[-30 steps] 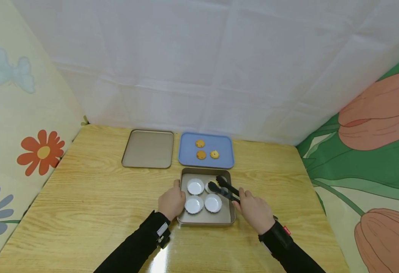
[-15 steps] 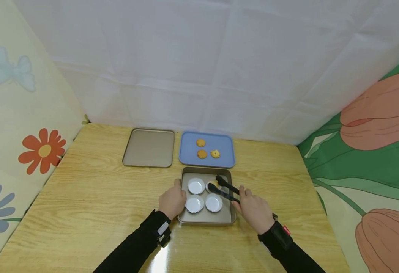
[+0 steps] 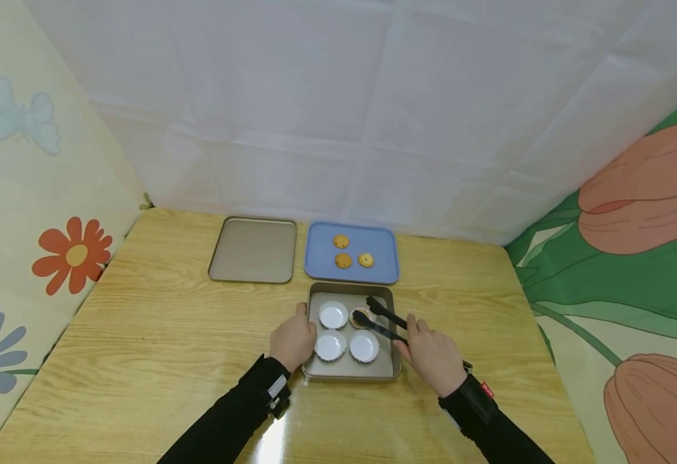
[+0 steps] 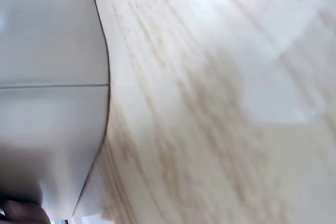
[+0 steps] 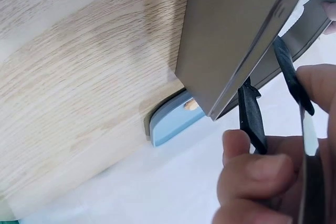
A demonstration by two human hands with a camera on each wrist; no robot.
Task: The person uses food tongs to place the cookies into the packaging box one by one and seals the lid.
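My left hand (image 3: 293, 338) grips the left wall of a deep, square metal baking pan (image 3: 383, 370); in the left wrist view a finger (image 4: 23, 211) presses the pan's side. Black tongs (image 3: 393, 319) are held in my right hand (image 3: 431, 354), thumb and fingers round their arms. Their tips are spread over the back right white paper cup, at either side of a cookie (image 3: 362, 316) lying in it. Three other cups, back left (image 3: 333, 315), front left (image 3: 330, 346) and front right (image 3: 364, 347), show plain white bottoms. The pan's wall hides the tong tips in the right wrist view.
Behind the pan lies a blue tray (image 3: 387, 258) bearing two round brown cookies (image 3: 342, 250) and a paler one (image 3: 365, 260). A flat metal tray (image 3: 252, 251) is to its left. White cloth (image 3: 338, 129) hangs at the wooden table's back edge (image 3: 448, 241).
The tong tips have spread apart a little, and the cookie now shows lower in the back right cup. The left hand and the pan keep their place.
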